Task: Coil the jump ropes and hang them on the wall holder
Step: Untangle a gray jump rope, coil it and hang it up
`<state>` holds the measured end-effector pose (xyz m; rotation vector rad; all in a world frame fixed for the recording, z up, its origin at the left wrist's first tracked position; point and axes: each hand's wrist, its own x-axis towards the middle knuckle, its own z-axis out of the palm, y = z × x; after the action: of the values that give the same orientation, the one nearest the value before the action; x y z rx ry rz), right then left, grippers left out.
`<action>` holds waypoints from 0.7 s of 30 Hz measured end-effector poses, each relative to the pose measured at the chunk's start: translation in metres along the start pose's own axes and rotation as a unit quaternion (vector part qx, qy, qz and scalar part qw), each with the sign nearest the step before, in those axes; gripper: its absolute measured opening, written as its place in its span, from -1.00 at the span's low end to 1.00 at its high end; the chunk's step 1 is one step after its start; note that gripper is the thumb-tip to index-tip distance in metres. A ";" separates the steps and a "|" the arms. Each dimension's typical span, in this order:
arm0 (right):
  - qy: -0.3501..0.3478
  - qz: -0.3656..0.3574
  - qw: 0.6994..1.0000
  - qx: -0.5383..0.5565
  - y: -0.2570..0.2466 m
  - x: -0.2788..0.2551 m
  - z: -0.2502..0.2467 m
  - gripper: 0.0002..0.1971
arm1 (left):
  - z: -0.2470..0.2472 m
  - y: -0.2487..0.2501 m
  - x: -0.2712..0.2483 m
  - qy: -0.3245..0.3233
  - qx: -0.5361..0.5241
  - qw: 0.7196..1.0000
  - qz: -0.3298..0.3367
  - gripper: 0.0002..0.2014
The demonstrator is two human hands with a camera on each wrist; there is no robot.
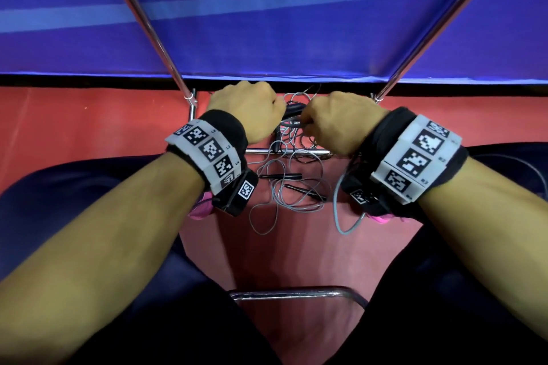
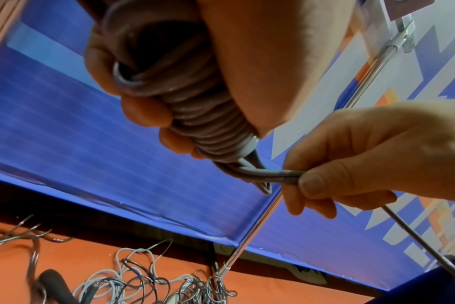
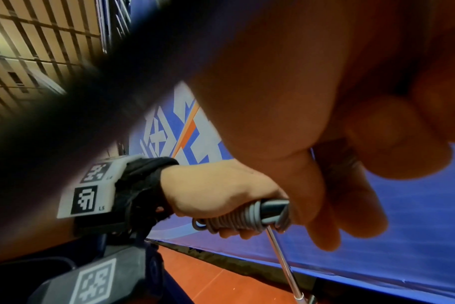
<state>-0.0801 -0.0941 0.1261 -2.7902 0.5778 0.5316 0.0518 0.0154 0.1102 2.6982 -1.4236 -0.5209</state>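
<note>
Gripping a coiled jump rope [image 2: 213,127] in the left hand [image 2: 260,61], fist closed round tight grey turns wound over dark handles. Pinching the free cord end [image 2: 273,174] with the right hand [image 2: 364,154], thumb pressed on top, just right of the coil's tip, short loop of cord bent there. Held close together, nearly touching, up off the floor, mid-scene, just near of the blue banner [image 1: 267,24]. In head view only a bit of dark handle and grey cord showing between the knuckles. Under the hands and nearer: loose tangle of grey ropes [image 1: 284,187] spread on the red floor [image 1: 89,127], two black handles [image 1: 280,176] lying in it. Low chrome bar [image 1: 311,152] across the floor through the tangle. Two chrome rods [image 1: 142,18] slanting up over the banner, one left, one right. Marker bands [image 1: 207,151] strapped on both wrists. Dark legs [image 1: 74,201] left and right at the near edge, curved chrome tube [image 1: 290,293] between them. Right wrist view mostly blurred palm; coil in the left fist visible beyond it, grey windings plus dark handle end poking out right. Cannot tell from that view how the right fingers sit on the cord.
</note>
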 end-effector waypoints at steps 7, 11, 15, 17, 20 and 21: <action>0.039 -0.057 0.991 0.111 0.019 -0.002 -0.017 -0.72 | -0.006 -0.003 -0.005 -0.005 0.015 0.995 0.098 -0.58; 0.054 -0.062 0.969 0.234 0.030 -0.011 -0.030 -0.57 | -0.012 0.004 -0.017 0.002 0.048 0.981 0.186 -0.60; 0.066 -0.051 0.933 0.351 0.032 -0.015 -0.029 -0.52 | -0.015 0.013 -0.021 0.012 0.054 0.979 0.196 -0.47; 0.092 -0.047 0.917 0.386 0.033 -0.014 -0.027 -0.56 | -0.014 0.016 -0.020 0.028 0.038 0.981 0.189 -0.51; 0.128 -0.043 0.888 0.440 0.035 -0.010 -0.025 -0.57 | -0.020 0.009 -0.016 0.018 0.015 0.984 0.177 -0.52; 0.130 -0.040 0.878 0.459 0.037 -0.008 -0.025 -0.59 | -0.024 0.006 -0.015 0.009 0.003 0.985 0.172 -0.56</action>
<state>-0.0955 -0.1318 0.1459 -1.9480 0.5616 -0.1430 0.0463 0.0215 0.1381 2.3741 -1.8332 -0.4637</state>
